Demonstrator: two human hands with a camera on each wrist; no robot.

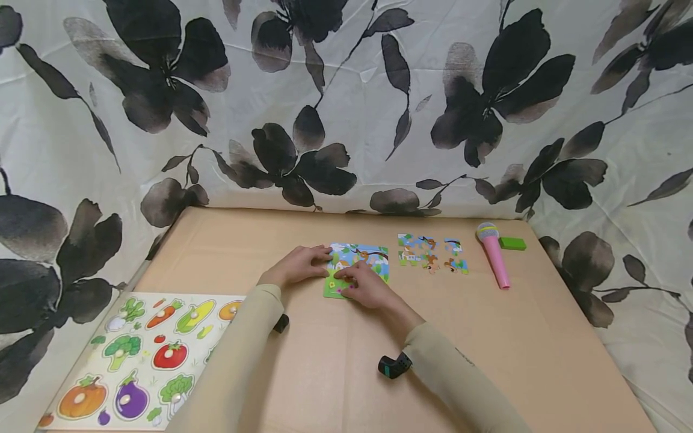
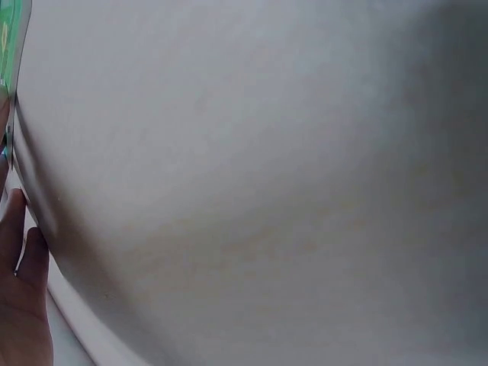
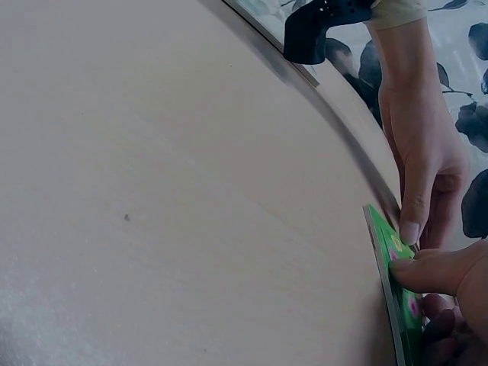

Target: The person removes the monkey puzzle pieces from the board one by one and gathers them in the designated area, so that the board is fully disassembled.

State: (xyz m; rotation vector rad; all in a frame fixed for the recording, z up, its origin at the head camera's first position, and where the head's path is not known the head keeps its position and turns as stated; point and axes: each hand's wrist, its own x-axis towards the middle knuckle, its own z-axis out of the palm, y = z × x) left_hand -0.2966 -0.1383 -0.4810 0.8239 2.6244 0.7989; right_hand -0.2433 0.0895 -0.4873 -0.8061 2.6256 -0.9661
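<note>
A small jigsaw puzzle board (image 1: pixel 375 264) with a bright animal scene and a green border lies in the middle of the table. My left hand (image 1: pixel 296 264) touches its left edge, fingers fairly straight. In the right wrist view the left thumb (image 3: pixel 412 217) meets the board's rim. My right hand (image 1: pixel 368 285) is over the lower left of the board, its thumb (image 3: pixel 427 268) on the green, flowered surface. Whether a piece is between its fingertips is hidden. Right of the board lie several loose puzzle pieces (image 1: pixel 417 242). The left wrist view catches only left-hand fingers (image 2: pixel 32 259) and a green board corner.
A pink toy microphone (image 1: pixel 494 258) and a green block (image 1: pixel 512 243) lie at the back right. At the front left is a vegetable peg-puzzle board (image 1: pixel 148 319), partly covered by the left sleeve. A flowered cloth (image 1: pixel 379 120) hangs behind the table (image 1: pixel 465 343).
</note>
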